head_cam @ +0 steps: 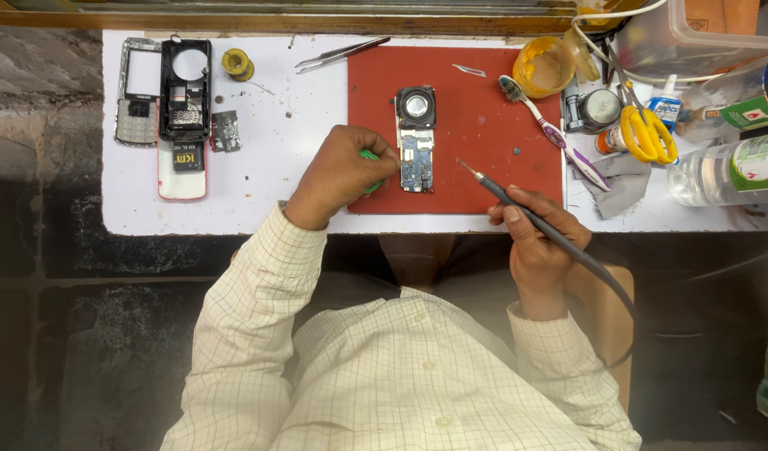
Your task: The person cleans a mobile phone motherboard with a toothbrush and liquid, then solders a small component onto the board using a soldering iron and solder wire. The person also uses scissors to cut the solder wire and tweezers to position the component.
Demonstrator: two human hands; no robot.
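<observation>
A phone circuit board (416,148) with a round speaker at its top lies upright on a red mat (476,108). My left hand (342,174) rests at the mat's left edge, fingers curled around a small green object (370,156) and touching the board's left side. My right hand (534,234) holds a grey soldering iron (505,196) like a pen, its tip pointing up-left and hovering just right of the board. The iron's cable runs down past my right wrist.
Phone housing parts, a keypad frame (136,92) and a battery (187,159) lie at the far left. Tweezers (341,53) and a solder spool (237,63) lie at the back. Right of the mat: toothbrush (544,125), yellow cup (543,67), yellow scissors (647,134), bottles (726,171).
</observation>
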